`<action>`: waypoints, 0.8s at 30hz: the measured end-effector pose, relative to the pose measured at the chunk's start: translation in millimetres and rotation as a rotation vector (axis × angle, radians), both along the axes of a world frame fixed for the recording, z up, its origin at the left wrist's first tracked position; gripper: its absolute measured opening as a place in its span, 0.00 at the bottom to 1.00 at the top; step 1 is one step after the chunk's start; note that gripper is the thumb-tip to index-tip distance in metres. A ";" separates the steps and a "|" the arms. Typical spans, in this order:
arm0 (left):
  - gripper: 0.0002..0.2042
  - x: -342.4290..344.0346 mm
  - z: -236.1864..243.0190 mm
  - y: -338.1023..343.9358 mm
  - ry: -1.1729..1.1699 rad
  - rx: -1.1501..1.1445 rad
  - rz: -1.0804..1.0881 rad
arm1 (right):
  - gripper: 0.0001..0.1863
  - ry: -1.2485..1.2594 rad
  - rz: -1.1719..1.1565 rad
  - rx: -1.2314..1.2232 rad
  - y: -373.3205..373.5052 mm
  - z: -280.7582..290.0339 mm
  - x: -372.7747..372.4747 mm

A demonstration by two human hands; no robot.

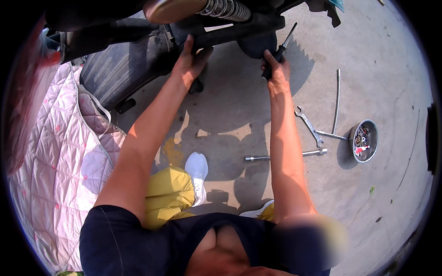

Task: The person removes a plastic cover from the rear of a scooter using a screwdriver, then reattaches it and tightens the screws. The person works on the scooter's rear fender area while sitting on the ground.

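Observation:
A black scooter (124, 64) fills the top and upper left, its coil-spring shock absorber (226, 10) showing at the top edge. My left hand (188, 66) is at its black underside, thumb and fingers apart; some fingertips are hidden against the dark parts. To the right, my right hand (279, 76) is closed around the black handle of a screwdriver (279, 54). The screwdriver's shaft points up and to the right, away from the scooter. A dark wheel (258, 44) sits just left of that hand.
On the concrete right of my right arm lie an open-ended wrench (309, 126), a long metal rod (337, 99) and a socket bar (285, 155). Beside them stands a metal bowl (377, 140) of small hardware. A pink quilted cover (43, 184) spreads along the left.

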State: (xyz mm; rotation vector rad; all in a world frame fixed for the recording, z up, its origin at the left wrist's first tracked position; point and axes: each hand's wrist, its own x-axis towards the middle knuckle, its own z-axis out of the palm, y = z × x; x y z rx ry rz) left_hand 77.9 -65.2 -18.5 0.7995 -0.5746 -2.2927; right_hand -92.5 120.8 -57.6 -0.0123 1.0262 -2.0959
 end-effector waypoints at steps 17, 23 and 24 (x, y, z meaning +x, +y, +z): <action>0.42 -11.6 12.3 23.0 0.051 -0.123 0.033 | 0.17 0.455 -0.339 0.282 19.1 3.3 64.6; 0.45 17.1 10.2 2.2 -0.077 -0.161 -0.222 | 0.10 1.559 0.454 0.273 23.9 48.6 69.7; 0.46 19.3 8.2 -2.4 -0.103 -0.163 -0.263 | 0.10 1.840 0.486 0.201 18.2 53.7 67.4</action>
